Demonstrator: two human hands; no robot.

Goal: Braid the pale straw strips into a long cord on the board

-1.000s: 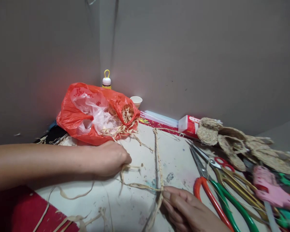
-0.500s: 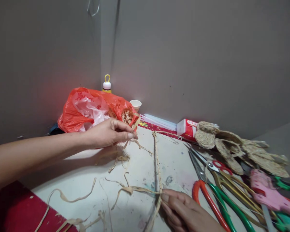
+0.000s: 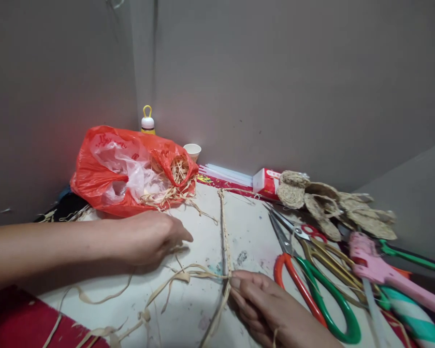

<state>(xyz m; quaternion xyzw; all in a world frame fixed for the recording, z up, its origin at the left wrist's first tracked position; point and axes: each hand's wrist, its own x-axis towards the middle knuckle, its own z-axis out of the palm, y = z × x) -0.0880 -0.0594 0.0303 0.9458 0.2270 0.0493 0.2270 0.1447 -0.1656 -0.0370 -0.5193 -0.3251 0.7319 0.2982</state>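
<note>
Lower than half a second ago, when it was at the mouth of the red bag [image 3: 90, 179], my left hand [image 3: 154, 239] is now in front of the bag, over the table [image 3: 253, 241]. Its index finger points out while the others curl out of sight, so I cannot tell whether it grips anything. My right hand [image 3: 263, 299] stays pinched, thumb against finger, on the near end of the braid [image 3: 224, 232], probably to stop the plait slackening where the strands part. The braid runs nearly straight away from me along the table, which suggests tension; what anchors its far end I cannot make out. Loose strands [image 3: 183, 276] fan off to the left, apparently spread so they don't tangle with the tail beneath my fingers. The bag spills straw close by, handy for my left hand, I judge, and the scissors [image 3: 287, 246] lie beyond my right, clear of the braid.
</note>
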